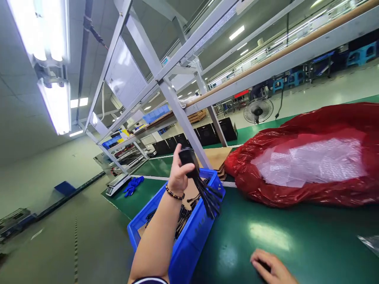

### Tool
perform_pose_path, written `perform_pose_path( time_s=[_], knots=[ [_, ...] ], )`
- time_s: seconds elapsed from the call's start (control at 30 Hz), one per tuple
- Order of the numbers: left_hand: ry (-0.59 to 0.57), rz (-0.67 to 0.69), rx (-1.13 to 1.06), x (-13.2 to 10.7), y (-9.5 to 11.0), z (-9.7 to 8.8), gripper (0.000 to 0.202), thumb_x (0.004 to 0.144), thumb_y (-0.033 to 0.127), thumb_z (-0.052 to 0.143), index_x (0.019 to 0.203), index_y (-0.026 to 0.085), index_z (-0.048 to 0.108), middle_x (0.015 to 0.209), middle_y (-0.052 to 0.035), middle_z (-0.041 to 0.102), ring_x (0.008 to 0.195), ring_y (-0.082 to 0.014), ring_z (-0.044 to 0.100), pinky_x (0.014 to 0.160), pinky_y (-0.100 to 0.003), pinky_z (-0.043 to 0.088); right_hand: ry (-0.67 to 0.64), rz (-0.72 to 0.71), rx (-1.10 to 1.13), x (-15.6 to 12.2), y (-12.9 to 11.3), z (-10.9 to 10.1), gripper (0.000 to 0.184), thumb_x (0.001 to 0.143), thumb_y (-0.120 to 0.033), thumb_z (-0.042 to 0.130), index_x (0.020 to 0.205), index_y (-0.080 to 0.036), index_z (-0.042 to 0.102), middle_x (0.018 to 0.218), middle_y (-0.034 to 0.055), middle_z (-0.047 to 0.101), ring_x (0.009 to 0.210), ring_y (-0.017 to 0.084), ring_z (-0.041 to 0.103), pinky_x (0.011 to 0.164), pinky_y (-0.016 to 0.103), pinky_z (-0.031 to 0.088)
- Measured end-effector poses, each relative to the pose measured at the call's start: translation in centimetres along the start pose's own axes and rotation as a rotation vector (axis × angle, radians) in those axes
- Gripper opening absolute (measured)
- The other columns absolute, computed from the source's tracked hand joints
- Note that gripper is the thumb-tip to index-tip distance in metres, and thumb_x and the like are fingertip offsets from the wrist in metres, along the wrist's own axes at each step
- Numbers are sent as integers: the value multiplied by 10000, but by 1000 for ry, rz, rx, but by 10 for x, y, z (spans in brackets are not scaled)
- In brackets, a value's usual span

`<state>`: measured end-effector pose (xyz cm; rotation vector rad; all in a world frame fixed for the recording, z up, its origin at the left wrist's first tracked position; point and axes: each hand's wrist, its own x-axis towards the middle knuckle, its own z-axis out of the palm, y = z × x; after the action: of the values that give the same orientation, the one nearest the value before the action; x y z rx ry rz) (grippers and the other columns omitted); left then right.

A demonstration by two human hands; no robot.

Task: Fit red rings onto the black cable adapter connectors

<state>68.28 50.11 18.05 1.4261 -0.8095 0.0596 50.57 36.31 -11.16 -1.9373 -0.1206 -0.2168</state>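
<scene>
My left hand, a beaded bracelet at its wrist, is closed around a black power adapter with a bundle of black cables hanging from it. It holds this above the blue plastic crate, and the cables hang across the crate's right wall. Inside the crate lie more black cables and brown cardboard. My right hand rests low over the green table, fingers loosely curled with a gap between thumb and fingers. I see nothing held there.
A red plastic bag with clear bubble-wrap pouches lies at the right. Cardboard sheets sit behind the crate. A metal shelf frame rises beyond it. Blue gloves and a scale stand at the left.
</scene>
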Motion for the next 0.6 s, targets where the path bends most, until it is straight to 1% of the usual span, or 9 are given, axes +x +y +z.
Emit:
perform_pose_path(
  time_s=[0.07, 0.13, 0.23, 0.3, 0.37, 0.4, 0.47, 0.53, 0.6],
  knots=[
    [-184, -158, 35, -22, -6, 34, 1124, 469, 420, 787, 1393, 301, 158, 1068, -53, 560, 896, -238, 590, 796, -404, 488, 165, 71, 53, -1, -10, -28, 380, 785, -524, 384, 678, -210, 570, 672, 40, 603, 663, 192, 571, 640, 293, 471],
    [-373, -299, 125, -44, -27, 67, 1196, 425, 380, 815, 1407, 279, 138, 1134, -72, 540, 1007, -272, 554, 892, -419, 442, 314, 154, 82, -3, -13, -61, 382, 741, -548, 424, 718, -201, 584, 649, 35, 589, 623, 185, 553, 594, 282, 463],
    [-593, -444, 383, -76, -82, 113, 1215, 416, 388, 806, 1419, 227, 138, 1284, -124, 440, 1176, -311, 433, 1018, -427, 333, 482, 252, 45, -14, -4, -103, 402, 705, -556, 436, 783, -193, 588, 625, 28, 567, 567, 173, 518, 529, 277, 440],
    [-692, -520, 667, -95, -123, 141, 1262, 372, 405, 806, 1423, 220, 132, 1287, -159, 408, 1183, -357, 413, 1008, -473, 323, 520, 306, -34, -24, 8, -116, 417, 698, -549, 419, 828, -187, 580, 626, 30, 562, 550, 174, 505, 519, 292, 434],
    [-750, -537, 902, -109, -157, 165, 1259, 377, 419, 787, 1426, 239, 114, 1286, -172, 395, 1183, -398, 396, 975, -517, 331, 518, 346, -101, -34, 20, -116, 418, 697, -509, 409, 903, -180, 562, 725, 51, 593, 558, 172, 512, 552, 314, 452],
    [-778, -540, 988, -113, -169, 174, 1259, 376, 420, 781, 1426, 238, 109, 1289, -181, 390, 1183, -415, 388, 962, -533, 332, 505, 363, -117, -38, 25, -112, 424, 701, -476, 405, 964, -174, 545, 805, 67, 604, 570, 169, 523, 581, 323, 465],
    [-807, -528, 1092, -115, -184, 187, 1246, 388, 425, 767, 1427, 221, 110, 1308, -201, 375, 1192, -439, 368, 951, -556, 323, 451, 408, -106, -42, 32, -98, 489, 719, -401, 387, 1132, -150, 466, 986, 106, 589, 600, 157, 550, 641, 329, 487],
    [-812, -550, 1067, -112, -189, 191, 1221, 425, 478, 741, 1426, 183, 108, 1336, -219, 360, 1206, -433, 361, 964, -546, 314, 362, 483, -82, -40, 33, -84, 596, 749, -345, 352, 1293, -107, 307, 1131, 149, 536, 644, 153, 580, 700, 333, 496],
    [-776, -607, 908, -106, -187, 187, 1180, 498, 591, 669, 1422, 125, 101, 1368, -229, 342, 1243, -391, 344, 1009, -493, 293, 284, 530, -124, -33, 30, -77, 673, 765, -319, 348, 1367, -75, 170, 1254, 180, 460, 794, 174, 608, 802, 339, 479]
  ],
)
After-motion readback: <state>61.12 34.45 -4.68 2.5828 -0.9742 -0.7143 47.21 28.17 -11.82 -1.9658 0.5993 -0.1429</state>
